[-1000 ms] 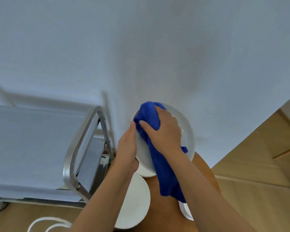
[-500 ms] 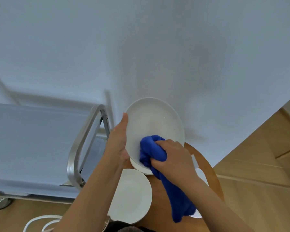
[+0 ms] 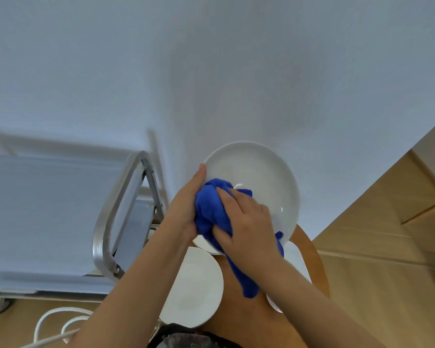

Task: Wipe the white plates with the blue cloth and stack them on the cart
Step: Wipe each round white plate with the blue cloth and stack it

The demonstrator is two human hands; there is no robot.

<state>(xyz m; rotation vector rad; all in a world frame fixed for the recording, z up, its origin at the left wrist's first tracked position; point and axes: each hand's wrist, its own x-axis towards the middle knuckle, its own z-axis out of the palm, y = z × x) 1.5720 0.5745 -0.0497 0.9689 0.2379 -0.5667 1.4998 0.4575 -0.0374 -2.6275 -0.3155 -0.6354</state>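
Holding a white plate (image 3: 261,177) tilted above the round wooden table (image 3: 312,259), our left hand (image 3: 186,212) grips its left rim, thumb along the edge. Our right hand (image 3: 246,227) curls around the bunched blue cloth (image 3: 211,207), pressing it onto the plate's lower left. Another plate (image 3: 196,287) lies on the table below, with the steel cart (image 3: 60,222) to the left.

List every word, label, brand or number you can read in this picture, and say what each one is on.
None: no readable text shows anywhere.
The white plate, the blue cloth and the cart carry no visible lettering.
The dark patterned patch at the bottom edge is too blurred to tell.
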